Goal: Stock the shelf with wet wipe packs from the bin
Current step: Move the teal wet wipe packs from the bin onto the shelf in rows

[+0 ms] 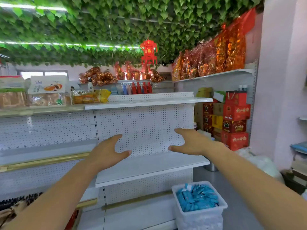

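A clear plastic bin (pixel 201 217) stands on the floor at the lower right, filled with several blue wet wipe packs (pixel 196 199). Before me is a white shelf (pixel 149 170) with a pegboard back, bare of goods. My left hand (pixel 106 152) and my right hand (pixel 189 142) are both raised in front of the pegboard above that shelf, palms facing each other, fingers spread and holding nothing. The bin lies below and to the right of my right forearm.
A higher white shelf (pixel 149 103) runs above my hands. Bread and snack bags (pixel 48 90) sit on the left unit. Red and yellow boxes (pixel 232 120) are stacked at the right, beside a white wall (pixel 282 80). Grey floor (pixel 240 196) surrounds the bin.
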Tool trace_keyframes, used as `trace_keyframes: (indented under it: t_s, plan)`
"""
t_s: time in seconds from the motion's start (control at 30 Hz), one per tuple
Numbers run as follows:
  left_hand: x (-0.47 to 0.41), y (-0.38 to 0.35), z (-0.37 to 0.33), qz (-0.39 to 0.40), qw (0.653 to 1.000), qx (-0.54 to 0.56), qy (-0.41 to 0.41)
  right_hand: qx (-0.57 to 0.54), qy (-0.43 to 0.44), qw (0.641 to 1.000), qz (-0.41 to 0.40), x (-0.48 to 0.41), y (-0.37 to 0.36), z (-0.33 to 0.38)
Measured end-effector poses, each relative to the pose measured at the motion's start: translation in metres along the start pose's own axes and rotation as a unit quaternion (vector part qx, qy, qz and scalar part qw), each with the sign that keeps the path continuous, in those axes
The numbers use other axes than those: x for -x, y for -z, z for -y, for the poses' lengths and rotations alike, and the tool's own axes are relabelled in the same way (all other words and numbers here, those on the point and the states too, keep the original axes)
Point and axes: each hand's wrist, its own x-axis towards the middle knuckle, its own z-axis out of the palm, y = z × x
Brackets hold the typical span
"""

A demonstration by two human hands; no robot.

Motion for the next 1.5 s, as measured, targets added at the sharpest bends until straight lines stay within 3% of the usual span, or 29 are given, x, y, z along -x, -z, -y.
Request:
trace_keyframes:
  t_s: [0.37,0.9,1.2,1.5]
  plan:
    - [-0.151,-0.038,0.023,-0.029,0.999,-0.012,0.005,0.0,0.032,0.999,-0.029,-0.145,-0.012,-0.07]
    - [-0.308,-0.131,0.121,0.001,0.999,0.026,0.03,0.003,0.025,0.999,0.041,-0.339,-0.129,-0.131]
    - [-0.433,-0.163,0.236,0.067,0.997,0.013,-0.039,-0.069,-0.101,0.992,0.027,-0.42,-0.222,-0.118]
    - [-0.517,-0.207,0.303,0.137,0.985,0.018,-0.104,-0.049,-0.231,0.971,0.038,-0.472,-0.29,-0.115]
